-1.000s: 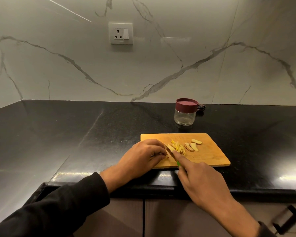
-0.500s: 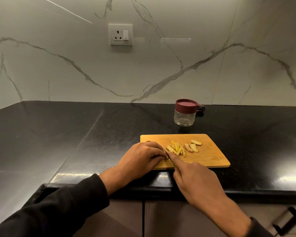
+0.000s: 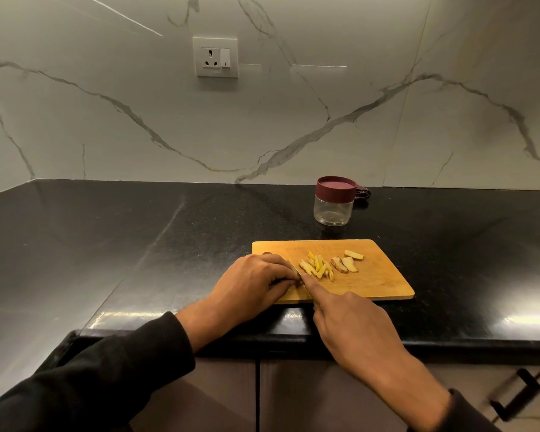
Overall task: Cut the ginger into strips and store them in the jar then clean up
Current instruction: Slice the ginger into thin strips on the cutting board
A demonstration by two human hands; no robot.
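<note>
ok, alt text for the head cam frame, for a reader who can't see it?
A person's left hand holds down ginger while the right hand works a knife on a wooden cutting board, with cut ginger strips and slices beside the blade. Behind the board on the black countertop stands a clear jar, its maroon lid on.

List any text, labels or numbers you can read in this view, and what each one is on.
None can be read.
Wall socket: faint marks under the pin holes, too small to read.
Jar: clear body and maroon lid, no label visible.
Cutting board: plain wood, no print.
Dark patterned thing behind the jar: no legible writing.
</note>
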